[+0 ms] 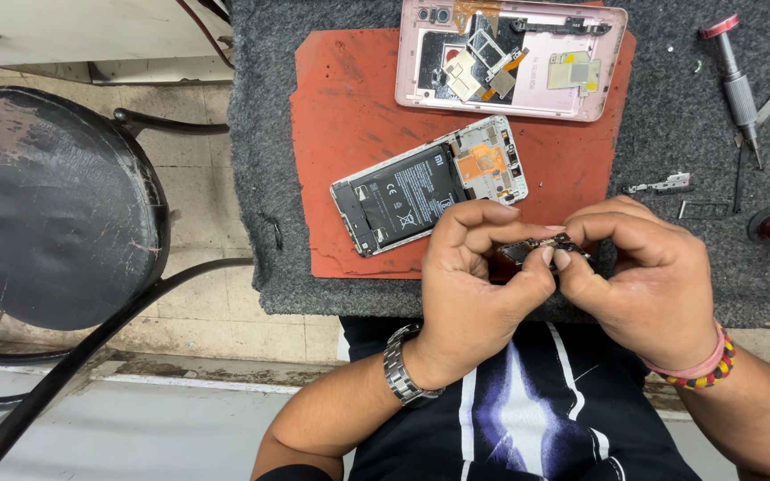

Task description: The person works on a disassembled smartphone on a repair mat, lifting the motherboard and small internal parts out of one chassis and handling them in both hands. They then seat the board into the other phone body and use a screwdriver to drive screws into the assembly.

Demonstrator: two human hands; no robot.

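Grey felt tabletop (331,267) w/ red rubber mat (349,107); small dark circuit board (541,248) is pinched by fingers of both hands, left (474,285) & right (643,276).

Both hands met just below the orange mat (349,98), the left hand (474,285) and right hand (643,281) pinching a small dark board (541,248) between fingertips. On the mat lay an opened phone (430,184) and, above it, a pink back cover (510,58). A screwdriver (734,80) lay right of the mat.
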